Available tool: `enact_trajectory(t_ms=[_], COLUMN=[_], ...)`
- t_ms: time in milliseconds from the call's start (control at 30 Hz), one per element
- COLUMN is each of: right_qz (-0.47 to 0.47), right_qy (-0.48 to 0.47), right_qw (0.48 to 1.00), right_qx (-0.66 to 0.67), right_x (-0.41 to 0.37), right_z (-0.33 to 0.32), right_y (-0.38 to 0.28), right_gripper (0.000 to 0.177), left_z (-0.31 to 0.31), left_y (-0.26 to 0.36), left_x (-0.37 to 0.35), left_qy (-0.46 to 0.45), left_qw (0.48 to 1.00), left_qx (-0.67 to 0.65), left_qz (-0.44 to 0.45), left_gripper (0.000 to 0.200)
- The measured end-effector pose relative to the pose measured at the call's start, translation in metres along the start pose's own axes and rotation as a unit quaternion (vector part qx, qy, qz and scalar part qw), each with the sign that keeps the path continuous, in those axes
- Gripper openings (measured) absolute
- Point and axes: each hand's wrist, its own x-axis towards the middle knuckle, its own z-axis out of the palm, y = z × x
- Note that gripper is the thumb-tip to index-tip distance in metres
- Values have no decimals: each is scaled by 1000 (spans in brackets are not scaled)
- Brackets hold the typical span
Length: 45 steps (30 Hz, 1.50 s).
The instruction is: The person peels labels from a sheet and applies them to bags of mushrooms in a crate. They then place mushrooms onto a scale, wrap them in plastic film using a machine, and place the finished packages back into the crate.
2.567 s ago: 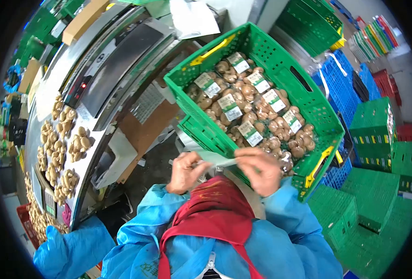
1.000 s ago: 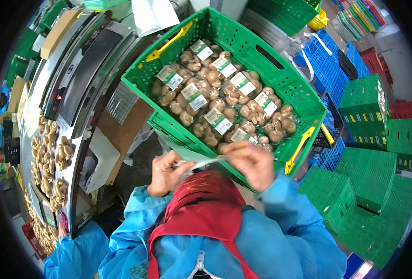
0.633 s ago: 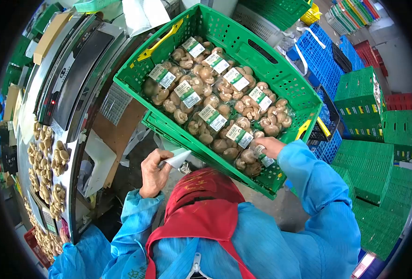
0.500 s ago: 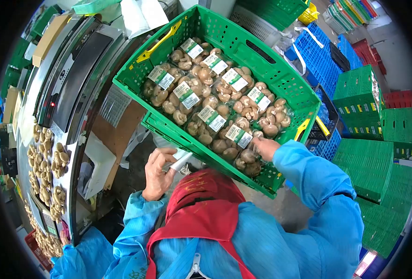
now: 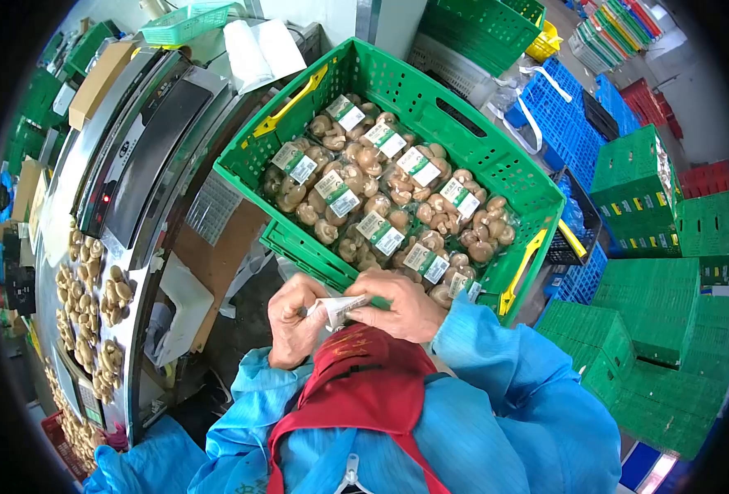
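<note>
Left hand (image 5: 296,319): gripping one end of a pale label strip (image 5: 340,309), thumb and fingers closing on it.
Right hand (image 5: 399,305): pinching the strip's other end, probably so that the two hands are keeping the limp piece steady between them.
Label strip: sitting above the apron (image 5: 348,399), just outside the crate's near side; its print is too small to read.
Green crate (image 5: 513,162): standing tilted across the view in front of the person, likely for keeping its contents within easy reach; a lower crate (image 5: 308,249) is showing beneath its near side.
Mushroom packs (image 5: 440,221): lying in close rows inside the crate, seemingly for saving room; their labels (image 5: 380,233) are facing up, presumably for easy reading.
Loose mushrooms (image 5: 85,284): resting in separate clusters on the tabletop (image 5: 138,276) at left, perhaps for portioning.
Black machine (image 5: 152,152): standing beyond those clusters, showing a red light.
</note>
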Motion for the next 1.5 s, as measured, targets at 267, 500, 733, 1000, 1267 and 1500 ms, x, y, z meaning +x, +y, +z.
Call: enact_trajectory(t_ms=[267,500,733,1000,1267,1500], right_qz=[-13,270,365,162,-49,55], right_qy=[174,13,-168,1,-149,-128], right_qw=[984,935,780,845,984,983], right_qx=[24,-229,-481,-509,86,120], right_x=[-18,-64,-65,-3,136,204], right_z=[-43,-229,-223,-183,-3,68], right_y=[6,150,197,140,9,14], right_gripper=[13,24,47,48,46,21], left_z=[-4,-29,-31,-46,-60,-126], left_y=[-10,-24,-24,-29,-28,-52], left_x=[-9,-21,-23,-21,19,38], left_qy=[-10,60,111,206,284,363], left_qw=[996,989,976,961,945,910], left_qx=[43,91,128,118,-63,-151], left_qz=[-80,-101,-140,-141,-149,-134], left_gripper=[35,34,17,22,8,22])
